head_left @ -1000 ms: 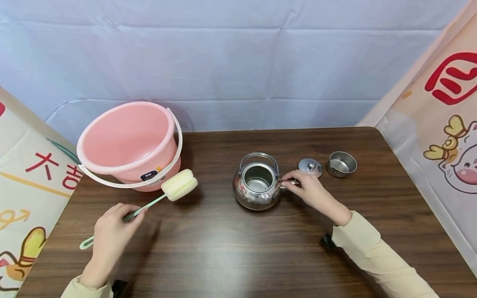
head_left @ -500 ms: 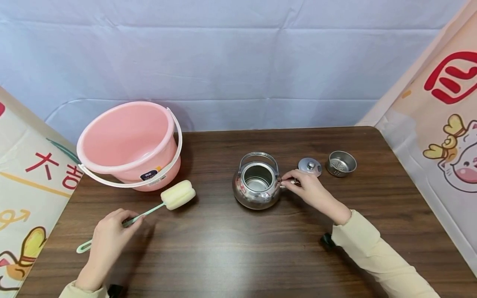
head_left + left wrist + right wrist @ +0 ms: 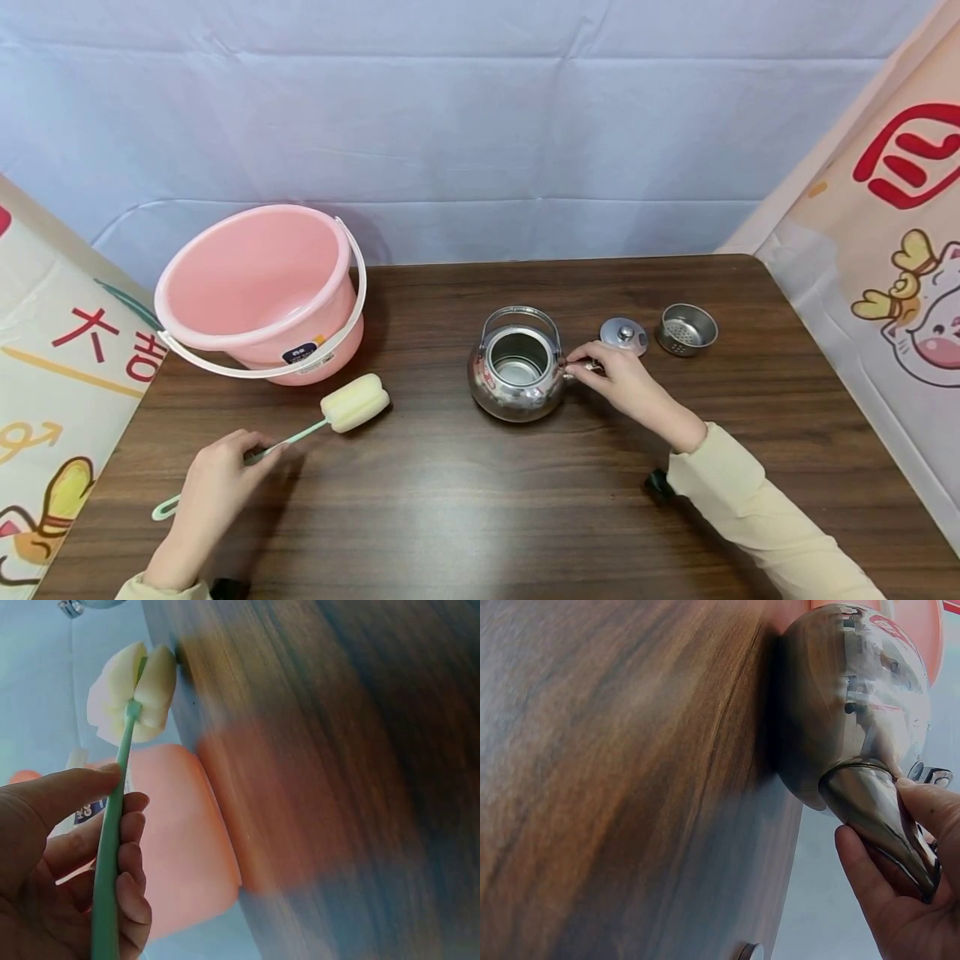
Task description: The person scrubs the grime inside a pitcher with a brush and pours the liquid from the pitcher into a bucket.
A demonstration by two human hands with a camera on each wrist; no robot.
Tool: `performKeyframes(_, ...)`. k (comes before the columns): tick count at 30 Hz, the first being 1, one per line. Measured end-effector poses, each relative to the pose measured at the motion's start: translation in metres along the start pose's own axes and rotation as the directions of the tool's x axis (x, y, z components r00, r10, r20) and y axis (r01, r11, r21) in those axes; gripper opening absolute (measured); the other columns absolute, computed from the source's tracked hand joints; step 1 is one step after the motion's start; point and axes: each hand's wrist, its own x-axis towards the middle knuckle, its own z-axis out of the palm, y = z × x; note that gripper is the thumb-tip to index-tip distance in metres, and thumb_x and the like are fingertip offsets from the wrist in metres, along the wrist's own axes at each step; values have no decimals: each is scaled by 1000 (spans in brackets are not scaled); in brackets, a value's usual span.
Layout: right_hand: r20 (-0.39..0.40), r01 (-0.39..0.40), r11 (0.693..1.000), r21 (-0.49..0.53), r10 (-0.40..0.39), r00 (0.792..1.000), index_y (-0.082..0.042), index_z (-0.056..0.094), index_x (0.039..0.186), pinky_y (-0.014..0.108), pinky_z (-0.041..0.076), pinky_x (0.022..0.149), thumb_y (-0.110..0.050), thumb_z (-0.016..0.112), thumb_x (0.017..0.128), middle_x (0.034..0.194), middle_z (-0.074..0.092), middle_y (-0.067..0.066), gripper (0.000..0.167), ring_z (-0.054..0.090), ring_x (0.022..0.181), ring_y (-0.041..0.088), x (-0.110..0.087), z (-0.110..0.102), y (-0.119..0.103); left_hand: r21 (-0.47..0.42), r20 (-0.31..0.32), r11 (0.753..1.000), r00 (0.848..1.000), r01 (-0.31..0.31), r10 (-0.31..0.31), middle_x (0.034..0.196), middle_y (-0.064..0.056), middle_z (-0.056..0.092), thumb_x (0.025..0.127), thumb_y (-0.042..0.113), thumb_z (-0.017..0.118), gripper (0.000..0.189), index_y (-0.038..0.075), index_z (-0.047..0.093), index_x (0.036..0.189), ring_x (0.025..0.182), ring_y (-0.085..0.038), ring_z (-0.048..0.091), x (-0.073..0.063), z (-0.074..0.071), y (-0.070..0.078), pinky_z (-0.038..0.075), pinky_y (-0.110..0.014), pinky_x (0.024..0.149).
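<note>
My left hand (image 3: 213,477) grips the green handle of a sponge bottle brush (image 3: 355,403). The brush slants away to the right, its pale yellow sponge head low over the table in front of the bucket. In the left wrist view, thumb and curled fingers wrap the brush handle (image 3: 110,859). A shiny steel teapot (image 3: 517,406) stands upright and uncovered mid-table, its bail handle raised. My right hand (image 3: 626,379) holds its spout. The right wrist view shows the spout (image 3: 877,817) between thumb and fingers.
A large pink bucket (image 3: 255,275) with a white handle stands at the back left of the wooden table (image 3: 480,500). Right of the teapot lie its round lid (image 3: 624,334) and a perforated steel strainer (image 3: 687,330). A pale cloth (image 3: 465,125) hangs behind the table.
My left hand has lowered the bottle brush toward the table, moving it slightly nearer to me and away from the bucket. The right hand and teapot have stayed in place.
</note>
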Motion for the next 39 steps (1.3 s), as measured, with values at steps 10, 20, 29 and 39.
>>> performKeyframes(10, -3, 9, 1000, -8, -9, 1000, -7, 66, 94, 35, 49, 72, -13, 64, 84, 90, 66, 4, 11, 61, 84, 17, 0, 0, 0, 33, 245, 998, 968, 52, -59, 74, -2, 65, 76, 19, 72, 6, 14, 68, 75, 66, -24, 61, -3, -1, -6, 43, -40, 56)
performKeyframes(20, 12, -12, 1000, 7, 12, 1000, -7, 66, 94, 36, 49, 73, -14, 63, 85, 91, 66, 3, 12, 61, 84, 18, 0, 1, 0, 43, 340, 996, 937, 73, -83, 69, 1, 61, 76, 20, 72, 9, 15, 66, 72, 59, -13, 53, -4, 2, -7, 38, -34, 51)
performKeyframes(29, 10, -12, 1000, 2, 12, 1000, -7, 66, 94, 36, 49, 72, -14, 63, 85, 91, 66, 4, 12, 61, 84, 18, 0, 0, 0, 56, 355, 995, 930, 81, -96, 68, 2, 61, 76, 21, 72, 9, 15, 67, 72, 59, -13, 52, -3, 4, -8, 38, -33, 51)
performKeyframes(39, 14, -5, 1000, -4, 5, 1000, -8, 66, 95, 35, 49, 71, -14, 62, 86, 91, 66, 3, 12, 61, 83, 18, 0, -1, 1, 44, 273, 999, 961, 28, -39, 73, 1, 62, 78, 24, 70, 11, 14, 68, 80, 68, -23, 61, 5, 7, 0, 44, -41, 56)
